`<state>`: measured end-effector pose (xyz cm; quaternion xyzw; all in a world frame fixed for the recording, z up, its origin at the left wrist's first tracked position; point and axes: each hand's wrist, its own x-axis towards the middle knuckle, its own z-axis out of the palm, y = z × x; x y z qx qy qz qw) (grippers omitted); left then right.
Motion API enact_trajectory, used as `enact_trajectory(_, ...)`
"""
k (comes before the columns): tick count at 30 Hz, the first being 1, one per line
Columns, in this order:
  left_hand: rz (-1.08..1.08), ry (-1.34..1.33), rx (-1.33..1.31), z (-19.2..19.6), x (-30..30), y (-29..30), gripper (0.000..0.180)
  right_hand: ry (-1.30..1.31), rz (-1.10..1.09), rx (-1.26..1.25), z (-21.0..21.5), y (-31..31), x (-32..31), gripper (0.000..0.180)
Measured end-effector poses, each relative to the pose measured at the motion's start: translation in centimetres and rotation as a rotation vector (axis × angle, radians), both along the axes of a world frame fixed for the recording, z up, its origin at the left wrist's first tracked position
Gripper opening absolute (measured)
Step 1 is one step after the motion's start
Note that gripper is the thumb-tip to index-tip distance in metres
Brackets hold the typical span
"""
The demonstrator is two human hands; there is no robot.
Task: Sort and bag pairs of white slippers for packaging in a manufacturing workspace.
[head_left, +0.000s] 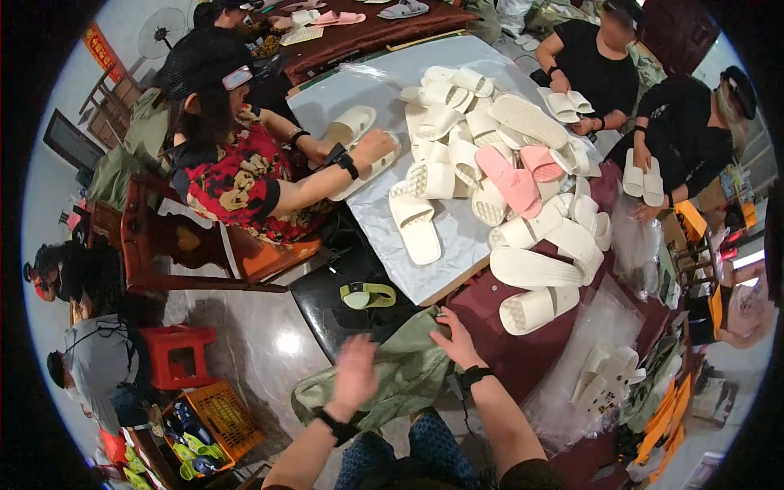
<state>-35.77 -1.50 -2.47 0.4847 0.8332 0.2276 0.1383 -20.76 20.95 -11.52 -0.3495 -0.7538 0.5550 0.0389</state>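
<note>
A crumpled green woven sack (408, 363) hangs in front of my body, above my knees. My right hand (459, 341) pinches its upper right edge. Over the left part of the sack is my left hand (355, 371), slightly blurred, its fingers stretched out and nothing seen in them. A green slide sandal (367, 296) lies on the black seat (322, 314) just beyond the sack. On the table ahead is a heap of cream slippers (457, 135), with a few pink slippers (514, 181) on top.
At the left a seated person (237, 163) handles cream slippers; two people (600, 65) (694, 122) at the far right hold white pairs. Clear plastic bags (588, 384) lie on the dark red cloth. A red stool (175, 355) and orange crate (224, 420) stand at my left.
</note>
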Motion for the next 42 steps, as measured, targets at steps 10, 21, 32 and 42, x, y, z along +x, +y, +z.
enact_trajectory(10, -0.328, -0.316, -0.091, -10.8, 3.1, 13.6, 0.051, 0.226, -0.22, 0.398, 0.1, -4.5, 3.9, 0.061)
enact_trajectory(21, -0.281, -0.26, -0.191, -13.0, 4.7, 15.5, 0.031, 0.118, -0.422, 0.099, -3.9, -7.8, 5.2, 0.065)
enact_trajectory(32, -0.462, -0.09, -0.551, -10.6, 3.0, 17.1, 0.031, -0.349, -0.197, -0.025, -6.9, -5.8, 4.5, 0.047)
enact_trajectory(42, -0.254, -0.137, -0.347, -14.6, 1.0, 12.5, 0.037, -0.628, -0.013, -0.372, -20.9, -4.6, 11.9, 0.044)
